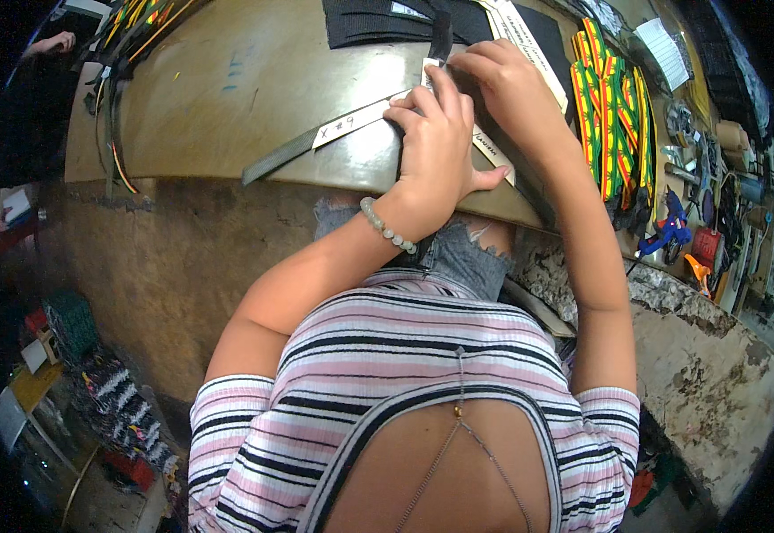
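My left hand (436,138), a beaded bracelet at its wrist, bends its fingers down onto a cream card strip (351,123) with handwriting on it. That card lies along a black webbing strap (279,157) slanting across the table. The left thumb sticks out to the right, beside another cream card strip (494,158). Just beyond, my right hand (504,84) has its fingertips pinched together at a black strap (441,37) that runs away from me. A short cream card piece (429,70) lies by the left index fingertip. The pinched spot is partly hidden by the fingers.
Black fabric pieces (360,25) lie at the far edge, with a long cream card (529,49) beside them. A bundle of green, yellow and red patterned straps (614,124) is on the right, near orange-handled scissors (698,271). Another person's hand (54,44) shows far left.
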`<state>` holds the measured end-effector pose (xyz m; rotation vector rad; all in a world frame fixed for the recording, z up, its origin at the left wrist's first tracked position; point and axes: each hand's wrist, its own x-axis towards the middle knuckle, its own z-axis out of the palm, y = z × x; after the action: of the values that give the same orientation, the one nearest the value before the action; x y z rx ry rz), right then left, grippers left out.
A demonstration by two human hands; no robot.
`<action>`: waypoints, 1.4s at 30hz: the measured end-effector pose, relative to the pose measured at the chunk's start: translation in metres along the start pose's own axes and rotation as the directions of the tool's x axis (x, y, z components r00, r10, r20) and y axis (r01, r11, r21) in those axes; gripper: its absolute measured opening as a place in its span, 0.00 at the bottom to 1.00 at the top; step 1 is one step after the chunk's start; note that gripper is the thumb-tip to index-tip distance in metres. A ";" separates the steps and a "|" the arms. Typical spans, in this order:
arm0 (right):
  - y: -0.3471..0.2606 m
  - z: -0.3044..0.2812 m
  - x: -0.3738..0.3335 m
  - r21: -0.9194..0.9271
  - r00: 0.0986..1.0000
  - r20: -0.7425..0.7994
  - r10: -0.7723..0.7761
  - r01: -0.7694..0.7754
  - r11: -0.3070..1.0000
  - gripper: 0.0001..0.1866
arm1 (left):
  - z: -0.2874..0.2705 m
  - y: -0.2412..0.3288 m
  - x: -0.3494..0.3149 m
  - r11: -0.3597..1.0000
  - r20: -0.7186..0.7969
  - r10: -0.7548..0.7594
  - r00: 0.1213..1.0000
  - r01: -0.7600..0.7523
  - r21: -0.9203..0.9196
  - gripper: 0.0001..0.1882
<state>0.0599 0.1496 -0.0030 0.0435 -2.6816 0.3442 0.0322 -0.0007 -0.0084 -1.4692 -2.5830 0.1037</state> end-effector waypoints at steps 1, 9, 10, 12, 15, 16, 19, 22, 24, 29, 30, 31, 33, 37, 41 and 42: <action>-0.002 -0.002 0.001 -0.017 0.996 -0.022 0.087 -0.087 0.996 0.12 | 0.000 0.000 0.001 1.000 0.043 0.010 0.999 -0.009 -0.015 0.59; -0.024 0.012 0.016 0.223 0.954 0.078 0.290 -0.300 0.928 0.15 | 0.008 0.001 -0.005 1.000 -0.014 -0.006 1.000 0.006 -0.003 0.61; -0.025 0.012 0.018 0.170 0.962 0.089 0.259 -0.271 0.947 0.15 | 0.010 -0.001 -0.008 0.998 -0.029 -0.001 1.000 0.000 -0.056 0.57; -0.028 0.012 0.022 0.099 0.970 0.098 0.221 -0.230 0.968 0.15 | 0.016 -0.008 -0.015 0.993 -0.132 0.003 0.991 -0.019 -0.116 0.51; -0.034 0.011 0.023 0.077 0.978 0.100 0.184 -0.192 0.978 0.12 | 0.025 -0.033 -0.036 0.865 -0.236 -0.066 0.970 -0.062 -0.498 0.42; -0.036 0.012 0.023 0.067 0.973 0.090 0.212 -0.218 0.974 0.12 | 0.028 -0.042 -0.044 0.853 -0.301 -0.063 0.951 -0.106 -0.512 0.40; -0.039 0.014 0.018 0.078 0.970 0.088 0.228 -0.235 0.969 0.11 | 0.032 -0.059 -0.073 0.831 -0.277 -0.047 0.960 -0.117 -0.544 0.34; -0.036 0.014 0.014 0.102 0.980 0.058 0.190 -0.195 0.976 0.11 | 0.038 -0.065 -0.084 0.824 -0.299 -0.074 0.951 -0.110 -0.556 0.35; -0.036 0.011 0.017 0.105 0.962 0.128 0.243 -0.256 0.961 0.11 | 0.040 -0.063 -0.084 0.841 -0.312 -0.090 0.946 -0.095 -0.532 0.36; -0.060 -0.010 0.039 0.123 0.954 0.182 0.239 -0.263 0.957 0.09 | 0.043 -0.060 -0.080 0.839 -0.339 -0.125 0.933 -0.083 -0.538 0.38; -0.070 -0.010 0.044 0.125 0.968 0.129 0.217 -0.233 0.965 0.09 | 0.044 -0.059 -0.080 0.836 -0.332 -0.131 0.934 -0.077 -0.544 0.38; -0.087 -0.006 0.043 0.230 0.978 0.120 0.172 -0.196 0.953 0.09 | 0.045 -0.059 -0.081 0.833 -0.322 -0.135 0.937 -0.068 -0.548 0.38; -0.116 0.012 0.043 0.255 0.964 0.214 0.156 -0.209 0.944 0.07 | 0.048 -0.059 -0.082 0.810 -0.352 -0.129 0.927 -0.106 -0.577 0.39; -0.135 0.038 0.047 0.124 0.965 0.229 0.129 -0.160 0.979 0.06 | 0.056 -0.055 -0.085 0.747 -0.367 -0.166 0.915 -0.125 -0.653 0.38; -0.145 0.043 0.044 0.007 0.966 0.240 0.096 -0.100 0.995 0.06 | 0.061 -0.053 -0.086 0.704 -0.324 -0.149 0.934 -0.130 -0.699 0.37; -0.152 0.043 0.042 -0.072 0.965 0.249 0.077 -0.061 0.996 0.06 | 0.061 -0.054 -0.086 0.700 -0.338 -0.153 0.929 -0.140 -0.700 0.37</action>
<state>0.0164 -0.0072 0.0126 -0.0279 -2.9501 0.2918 0.0187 -0.1003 -0.0707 -1.4640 -2.3782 -1.2110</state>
